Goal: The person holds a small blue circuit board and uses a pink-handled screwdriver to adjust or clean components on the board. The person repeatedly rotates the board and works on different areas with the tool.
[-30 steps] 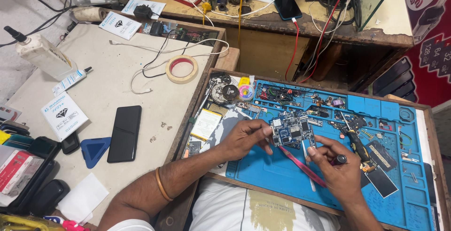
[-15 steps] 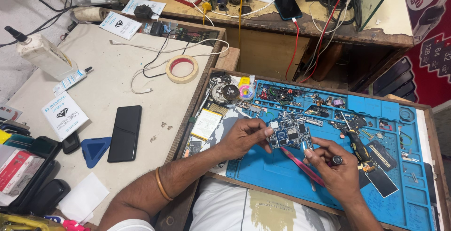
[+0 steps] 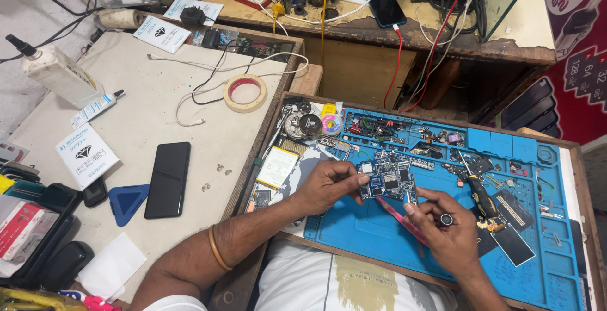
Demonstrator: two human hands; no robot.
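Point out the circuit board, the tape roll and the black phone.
circuit board [image 3: 386, 181], head view, middle of its face.
tape roll [image 3: 229, 98], head view, left side of ring.
black phone [image 3: 167, 179], head view, screen centre.

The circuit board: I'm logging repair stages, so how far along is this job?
Done: the circuit board is bare, out of any phone case, with loose parts spread on the blue mat. In hand: the left hand holds the board above the mat, and the right hand holds a red tool close to it. Left: nothing is reassembled; the black phone lies apart on the table.

left wrist: gold bangle [image 3: 217, 248] | right finger: dark ring [image 3: 446, 220] | torso: white shirt [image 3: 354, 286] | forearms bare
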